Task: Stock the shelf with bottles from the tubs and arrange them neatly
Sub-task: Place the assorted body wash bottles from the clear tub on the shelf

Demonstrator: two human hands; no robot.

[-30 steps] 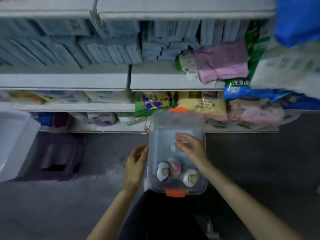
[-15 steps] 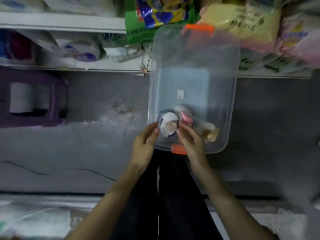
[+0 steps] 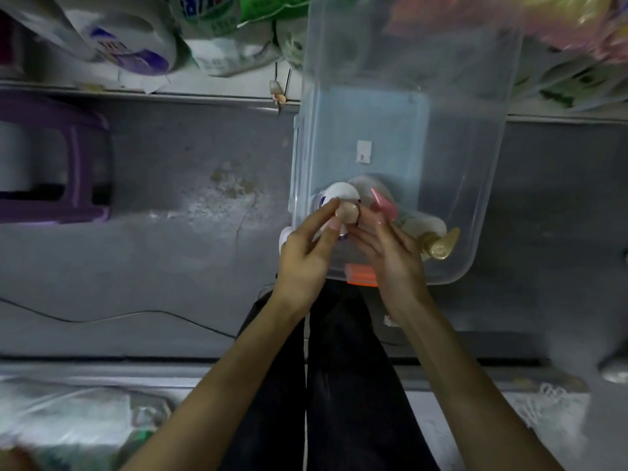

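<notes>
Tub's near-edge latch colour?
Orange. The latch on the clear tub shows best in the head view.

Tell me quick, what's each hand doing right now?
Left hand: pinching the white bottle in the tub.
Right hand: gripping the same white bottle from the other side.

1. Observed left hand [image 3: 302, 256] and right hand [image 3: 390, 256], both bare.
2. Recorded forearms [image 3: 238, 375] uncovered down to the lower frame edge.
3. Noted plain black trousers [image 3: 343, 385] on both legs, with a thin pale line showing between them.
</notes>
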